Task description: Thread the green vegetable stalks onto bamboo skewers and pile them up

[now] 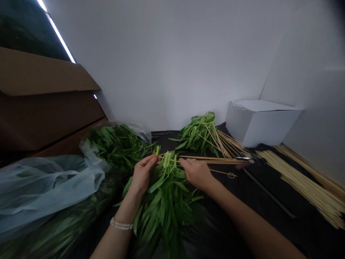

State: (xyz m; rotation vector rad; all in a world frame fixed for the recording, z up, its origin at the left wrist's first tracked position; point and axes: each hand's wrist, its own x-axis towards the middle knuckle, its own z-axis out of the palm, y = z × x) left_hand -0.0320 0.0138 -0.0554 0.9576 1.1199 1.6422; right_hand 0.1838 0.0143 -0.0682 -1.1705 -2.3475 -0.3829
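Observation:
In front of me hangs a bunch of long-leaved greens (169, 208), which looks like water spinach. Its pale cut stems (167, 160) stand side by side along a thin bamboo stick that seems to pass through them. My left hand (142, 173) is closed in a pinch on a green stem at the stick's left end. The fingers of my right hand (197, 173) are closed on the stick just right of the stems; its fingertips are partly hidden. Several bamboo sticks (221, 161) extend to the right beyond that hand.
A second pile of greens (196, 131) with sticks lies by the wall. More greens (115, 144) fill a clear plastic bag (54, 180) on the left, beside a cardboard box (40, 118). To the right are a white box (264, 122), a bundle of bamboo sticks (302, 187) and a metal tool (244, 158).

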